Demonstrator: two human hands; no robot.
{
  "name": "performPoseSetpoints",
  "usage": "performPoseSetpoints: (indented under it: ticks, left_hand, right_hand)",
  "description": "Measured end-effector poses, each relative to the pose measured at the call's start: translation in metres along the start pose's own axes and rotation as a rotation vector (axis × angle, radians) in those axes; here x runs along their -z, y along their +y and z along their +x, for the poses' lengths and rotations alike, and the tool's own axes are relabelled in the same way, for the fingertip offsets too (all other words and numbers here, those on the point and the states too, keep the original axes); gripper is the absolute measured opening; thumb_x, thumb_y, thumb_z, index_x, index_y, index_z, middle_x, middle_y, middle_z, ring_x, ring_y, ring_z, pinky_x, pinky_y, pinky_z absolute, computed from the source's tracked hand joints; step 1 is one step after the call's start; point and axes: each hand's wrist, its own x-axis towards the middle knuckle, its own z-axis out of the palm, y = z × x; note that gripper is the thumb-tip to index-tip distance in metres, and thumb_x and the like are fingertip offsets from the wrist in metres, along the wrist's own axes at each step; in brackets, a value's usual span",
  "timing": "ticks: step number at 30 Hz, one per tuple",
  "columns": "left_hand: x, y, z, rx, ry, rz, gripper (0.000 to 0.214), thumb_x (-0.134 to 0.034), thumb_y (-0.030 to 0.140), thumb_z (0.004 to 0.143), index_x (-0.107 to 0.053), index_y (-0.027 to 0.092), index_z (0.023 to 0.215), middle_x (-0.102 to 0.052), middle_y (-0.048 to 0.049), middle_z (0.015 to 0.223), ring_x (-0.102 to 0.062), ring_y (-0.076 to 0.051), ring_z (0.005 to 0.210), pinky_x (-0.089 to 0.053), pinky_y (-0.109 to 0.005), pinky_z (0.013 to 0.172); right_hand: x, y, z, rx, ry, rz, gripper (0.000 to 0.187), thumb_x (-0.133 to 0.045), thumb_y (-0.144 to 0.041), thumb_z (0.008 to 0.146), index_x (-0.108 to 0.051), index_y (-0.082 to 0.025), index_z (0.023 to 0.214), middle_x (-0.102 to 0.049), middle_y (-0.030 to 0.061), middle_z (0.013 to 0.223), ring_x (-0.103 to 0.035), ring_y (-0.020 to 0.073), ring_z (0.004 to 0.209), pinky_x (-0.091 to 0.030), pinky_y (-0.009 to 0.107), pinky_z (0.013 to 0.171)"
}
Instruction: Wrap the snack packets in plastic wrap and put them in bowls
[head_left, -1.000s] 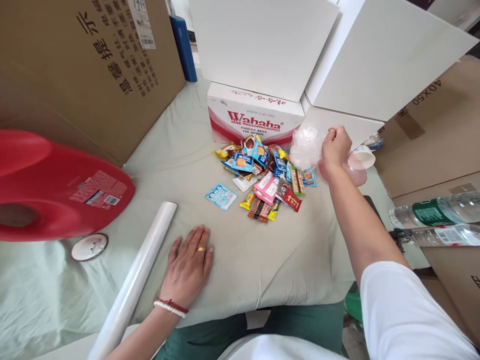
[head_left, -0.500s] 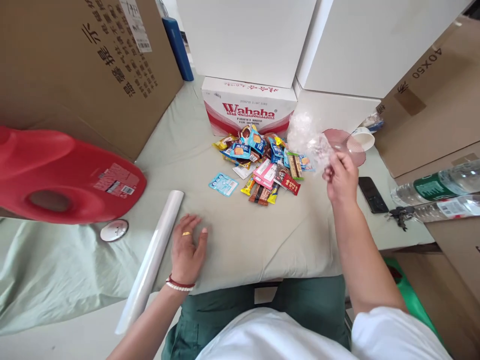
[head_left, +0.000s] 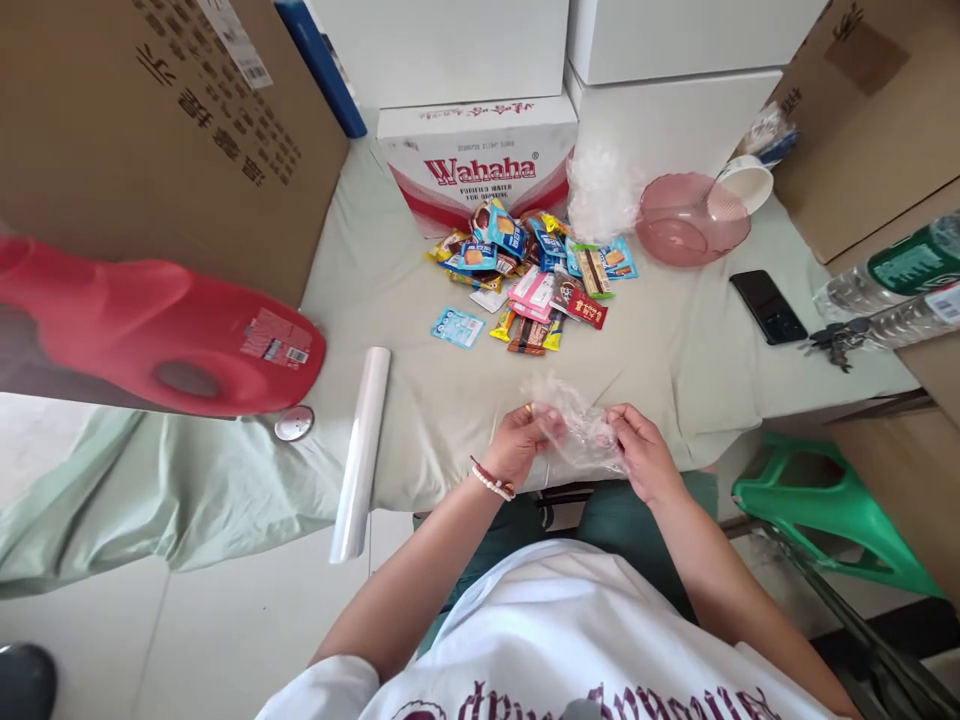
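A crumpled clear plastic bag is stretched between my two hands, over the front edge of the cloth-covered table. My left hand pinches its left side, some fingers partly behind the film. On the other side my right hand grips the bag between thumb and fingers. Beyond them lies a heap of small wrapped snacks, with one light-blue packet apart at its left. More crumpled clear plastic sits behind the heap, against the boxes.
A Wahaha carton and white boxes stand at the back. To the right are a pink bowl, paper cup, phone and bottles. A clear film roll and red jug lie left.
My right hand has brought the plastic bag from beside the bowl to the table's front. My left hand has moved right from beside the film roll and taken hold of it. The view has shifted.
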Motion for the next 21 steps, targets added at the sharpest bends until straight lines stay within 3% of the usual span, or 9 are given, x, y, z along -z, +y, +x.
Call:
performPoseSetpoints:
  ticks: [2,4,7,10,14,16,18,19,21]
  left_hand:
    - [0.005,-0.001,-0.002,-0.045,0.095,-0.042,0.049,-0.098,0.043,0.062,-0.062,0.018,0.083,-0.073,-0.0038,0.09,-0.071,-0.016,0.085,-0.058,-0.03,0.077]
    - [0.006,-0.002,-0.007,-0.046,0.115,-0.078,0.051,-0.099,0.041,0.061,-0.06,0.019,0.088,-0.074,-0.0061,0.104,-0.072,-0.02,0.096,-0.059,-0.032,0.077]
    - [0.002,-0.007,-0.016,-0.035,0.074,-0.093,0.065,-0.1,0.035,0.061,-0.061,0.022,0.111,-0.07,-0.0067,0.122,-0.072,-0.022,0.105,-0.062,-0.037,0.082]
    - [-0.003,-0.012,-0.018,-0.007,0.044,-0.123,0.082,-0.099,0.035,0.064,-0.053,0.029,0.132,-0.071,-0.0026,0.111,-0.073,-0.019,0.093,-0.061,-0.037,0.079]
    - [-0.001,-0.014,-0.009,-0.083,0.117,-0.128,0.064,-0.1,0.029,0.057,-0.059,0.021,0.105,-0.068,0.0033,0.083,-0.066,-0.011,0.072,-0.051,-0.024,0.067]
    - [0.002,-0.016,-0.003,-0.212,0.223,-0.095,0.058,-0.099,0.027,0.053,-0.057,0.02,0.091,-0.063,0.0061,0.076,-0.059,-0.007,0.066,-0.047,-0.02,0.064]
    - [0.002,-0.018,0.0,-0.312,0.354,-0.035,0.054,-0.097,0.032,0.056,-0.053,0.021,0.087,-0.06,0.0074,0.074,-0.056,-0.007,0.064,-0.045,-0.019,0.062]
    - [0.001,-0.02,0.001,-0.336,0.401,-0.001,0.053,-0.095,0.036,0.059,-0.052,0.021,0.086,-0.06,0.0073,0.074,-0.056,-0.007,0.065,-0.045,-0.019,0.062]
    - [-0.002,-0.023,0.001,-0.353,0.427,0.054,0.051,-0.091,0.045,0.066,-0.051,0.022,0.087,-0.061,0.0059,0.077,-0.059,-0.009,0.068,-0.046,-0.02,0.063]
  right_hand:
    - [0.008,-0.005,0.0,0.035,0.016,0.005,0.048,-0.083,-0.067,0.072,-0.063,-0.024,0.079,-0.052,-0.0028,0.069,-0.045,0.0115,0.059,-0.035,0.023,0.048]
    - [0.01,-0.007,-0.001,0.023,-0.001,0.029,0.049,-0.084,-0.067,0.07,-0.063,-0.023,0.077,-0.053,-0.0019,0.071,-0.046,0.0118,0.06,-0.037,0.023,0.05]
    - [-0.001,-0.004,-0.008,-0.071,-0.081,0.11,0.048,-0.088,-0.062,0.066,-0.06,-0.023,0.075,-0.051,-0.0029,0.066,-0.044,0.0112,0.054,-0.034,0.023,0.046]
    - [-0.019,0.005,-0.016,-0.233,-0.203,0.165,0.045,-0.091,-0.055,0.062,-0.064,-0.022,0.078,-0.049,-0.0042,0.06,-0.037,0.009,0.046,-0.026,0.022,0.04]
    - [-0.026,0.013,-0.024,-0.268,-0.254,0.173,0.053,-0.089,-0.066,0.062,-0.071,-0.022,0.086,-0.061,0.0005,0.071,-0.047,0.0108,0.051,-0.032,0.023,0.041]
    - [-0.018,0.012,-0.026,-0.185,-0.198,0.122,0.064,-0.073,-0.084,0.071,-0.074,-0.023,0.09,-0.068,0.0052,0.087,-0.053,0.0137,0.058,-0.038,0.025,0.042]
    - [-0.009,0.007,-0.027,-0.01,-0.143,-0.01,0.073,-0.055,-0.092,0.081,-0.077,-0.026,0.102,-0.071,0.0097,0.113,-0.064,0.0201,0.08,-0.052,0.03,0.055]
    - [-0.006,0.005,-0.028,0.104,-0.128,-0.108,0.072,-0.054,-0.091,0.082,-0.077,-0.028,0.108,-0.068,0.0102,0.126,-0.066,0.0244,0.099,-0.059,0.035,0.07]
    - [-0.005,0.002,-0.029,0.311,-0.123,-0.331,0.063,-0.069,-0.083,0.078,-0.078,-0.031,0.111,-0.063,0.0096,0.141,-0.057,0.0318,0.13,-0.054,0.046,0.105]
